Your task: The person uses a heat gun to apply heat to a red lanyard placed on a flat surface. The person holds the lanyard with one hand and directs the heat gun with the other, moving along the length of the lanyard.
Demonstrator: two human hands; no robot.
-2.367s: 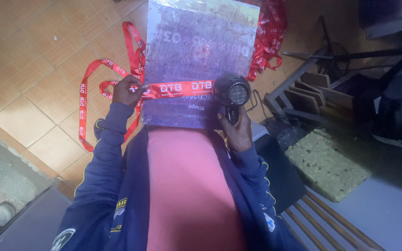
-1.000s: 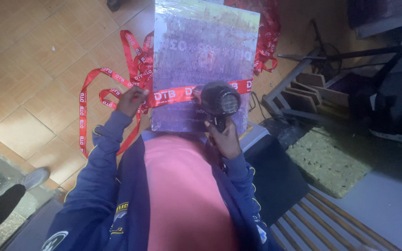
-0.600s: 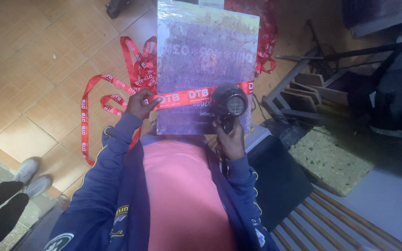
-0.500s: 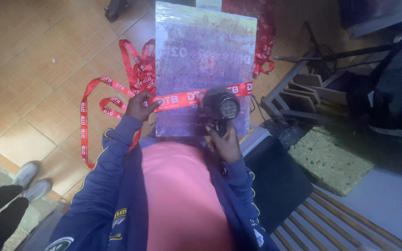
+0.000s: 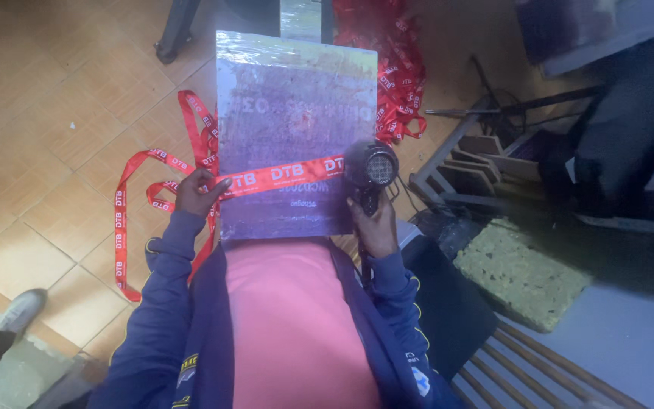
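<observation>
A purple printing screen [image 5: 297, 113] leans against my lap, tilted away from me. A red printed ribbon [image 5: 274, 176] lies stretched across its lower part. My left hand [image 5: 194, 193] pinches the ribbon at the screen's left edge. My right hand [image 5: 372, 223] grips the handle of a black hair dryer [image 5: 371, 167], whose round head sits over the ribbon's right end.
Loops of red ribbon [image 5: 126, 220] trail over the tiled floor on the left, and a heap of ribbon [image 5: 395, 68] lies behind the screen. Another person's shoe [image 5: 20, 310] shows at lower left. A metal frame [image 5: 471, 159], a stone block [image 5: 520, 269] and a slatted bench [image 5: 539, 371] stand on the right.
The hair dryer has shifted right along the ribbon to the screen's right edge. My left hand stays on the ribbon at the left edge. The view has tilted a little.
</observation>
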